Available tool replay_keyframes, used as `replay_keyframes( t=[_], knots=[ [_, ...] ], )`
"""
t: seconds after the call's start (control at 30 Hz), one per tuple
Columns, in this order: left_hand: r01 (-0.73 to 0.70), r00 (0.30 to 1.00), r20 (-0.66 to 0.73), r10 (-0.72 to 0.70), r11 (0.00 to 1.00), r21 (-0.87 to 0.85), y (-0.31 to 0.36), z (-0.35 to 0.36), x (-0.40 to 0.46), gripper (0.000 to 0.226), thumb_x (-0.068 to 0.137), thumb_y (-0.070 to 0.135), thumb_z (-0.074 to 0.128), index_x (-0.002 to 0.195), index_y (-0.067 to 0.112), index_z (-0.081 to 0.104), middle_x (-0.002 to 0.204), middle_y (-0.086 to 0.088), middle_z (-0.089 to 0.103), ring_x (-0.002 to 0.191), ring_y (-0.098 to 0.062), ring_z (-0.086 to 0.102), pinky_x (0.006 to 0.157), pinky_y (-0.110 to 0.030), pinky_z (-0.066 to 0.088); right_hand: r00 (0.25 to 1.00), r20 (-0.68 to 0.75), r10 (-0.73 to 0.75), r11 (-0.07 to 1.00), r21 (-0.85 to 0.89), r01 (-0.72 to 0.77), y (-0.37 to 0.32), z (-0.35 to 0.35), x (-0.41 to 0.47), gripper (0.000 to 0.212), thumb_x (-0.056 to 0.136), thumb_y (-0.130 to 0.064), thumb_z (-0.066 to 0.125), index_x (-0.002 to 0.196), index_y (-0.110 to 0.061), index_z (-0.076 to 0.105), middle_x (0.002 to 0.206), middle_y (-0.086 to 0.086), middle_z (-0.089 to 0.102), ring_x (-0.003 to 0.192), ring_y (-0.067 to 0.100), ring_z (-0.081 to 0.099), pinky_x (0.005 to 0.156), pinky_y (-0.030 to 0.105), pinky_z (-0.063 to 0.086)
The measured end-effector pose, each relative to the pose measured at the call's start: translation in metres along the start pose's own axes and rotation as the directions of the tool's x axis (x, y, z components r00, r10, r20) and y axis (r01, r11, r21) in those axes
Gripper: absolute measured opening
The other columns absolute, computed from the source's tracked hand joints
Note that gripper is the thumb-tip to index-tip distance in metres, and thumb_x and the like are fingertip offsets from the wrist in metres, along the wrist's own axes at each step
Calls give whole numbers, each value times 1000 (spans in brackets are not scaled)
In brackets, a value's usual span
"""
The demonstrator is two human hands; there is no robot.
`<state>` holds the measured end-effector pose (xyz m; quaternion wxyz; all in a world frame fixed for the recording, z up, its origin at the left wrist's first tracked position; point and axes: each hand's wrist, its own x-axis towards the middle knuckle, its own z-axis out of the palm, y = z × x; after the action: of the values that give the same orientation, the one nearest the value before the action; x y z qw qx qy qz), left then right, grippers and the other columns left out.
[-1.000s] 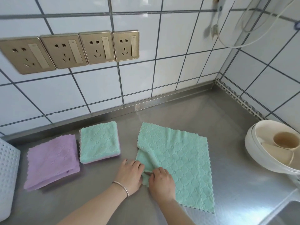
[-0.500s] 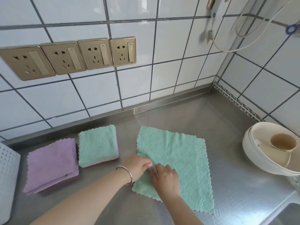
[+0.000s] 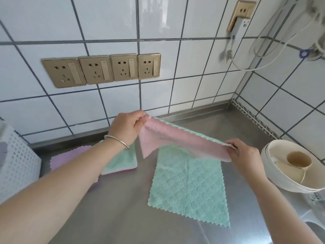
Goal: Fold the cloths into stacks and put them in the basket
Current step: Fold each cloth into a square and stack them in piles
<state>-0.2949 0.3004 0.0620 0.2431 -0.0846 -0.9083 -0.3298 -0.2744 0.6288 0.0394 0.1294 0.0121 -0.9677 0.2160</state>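
Note:
A green cloth (image 3: 189,187) with a pink underside lies partly on the steel counter. Its far half is lifted and turned toward me, pink side showing. My left hand (image 3: 127,126) pinches one raised corner and my right hand (image 3: 243,154) pinches the other. A folded green cloth (image 3: 123,162) rests to the left, half hidden by my left forearm. Further left a folded purple cloth (image 3: 68,154) peeks out. The white perforated basket (image 3: 16,166) stands at the left edge.
A white bowl-shaped holder (image 3: 284,175) with beige cups stands at the right by the tiled wall. A row of gold sockets (image 3: 102,69) is on the back wall, and white cables (image 3: 274,41) hang at the upper right. A sink edge (image 3: 314,228) shows bottom right.
Both hands left the near-left corner of the flat green cloth and now hold its two far corners raised, folding the far half toward me. The camera tilted up.

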Motion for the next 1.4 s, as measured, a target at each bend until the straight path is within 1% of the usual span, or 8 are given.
replay_keyframes(
  t=[0.17,0.47,0.57,0.67,0.73,0.93,1.2,1.4],
  knots=[
    [97,989,-105,-104,993,-69,-10,-80,-13,37,85,37,59,68,4,61,59,-21,54,57,-23,44,53,-22,33,1000,3,11,917,400,-11,-59,-33,10,9,86,-15,62,83,-20,69,65,-9,60,50,-3,50,46,6,35],
    [399,886,-59,-461,819,-412,-52,-184,-112,40,91,14,50,55,24,61,48,13,59,48,2,54,55,-9,48,959,276,-68,586,789,-186,-161,5,-18,12,88,-26,61,79,-20,66,74,-4,57,73,10,52,69,24,44],
    [386,880,8,-476,704,-596,-45,-216,-158,19,80,40,61,69,25,67,65,10,63,62,1,59,68,-20,55,914,353,-198,528,825,-204,-177,14,-44,42,68,-63,66,66,-22,60,65,-12,49,67,9,46,67,27,41],
    [424,853,76,-516,601,-678,-42,-234,-210,60,49,62,76,81,13,64,80,-2,63,75,-5,63,74,-18,56,840,431,-328,504,832,-230,-176,26,-73,65,48,-75,71,80,-18,70,81,-5,68,85,21,60,84,47,47],
    [464,816,130,-564,503,-729,-45,-228,-246,26,67,44,73,72,19,71,74,4,69,73,-4,65,71,-17,56,762,505,-405,497,821,-280,-169,39,-95,64,58,-68,71,94,-15,72,101,6,72,102,25,65,94,43,48],
    [745,650,394,-650,442,-500,-69,-172,-360,36,95,10,44,60,20,45,53,14,40,54,-1,35,53,-12,31,440,840,-317,785,492,-375,-126,95,-171,73,52,-74,69,95,-15,74,99,-1,73,96,14,67,89,27,48],
    [925,376,566,-734,331,-186,-97,-117,-440,33,96,14,41,64,17,41,52,12,39,62,-8,31,59,-25,25,304,947,-107,960,178,-216,-90,148,-222,38,92,-19,56,57,-20,40,50,-15,34,57,7,34,56,21,25],
    [941,329,548,-769,319,-116,-101,-113,-438,30,96,13,43,65,15,42,56,10,37,56,-8,33,53,-19,28,235,970,-54,989,84,-121,-91,150,-223,28,95,-25,49,67,-20,49,62,-8,43,60,4,48,64,15,41]
  ],
)
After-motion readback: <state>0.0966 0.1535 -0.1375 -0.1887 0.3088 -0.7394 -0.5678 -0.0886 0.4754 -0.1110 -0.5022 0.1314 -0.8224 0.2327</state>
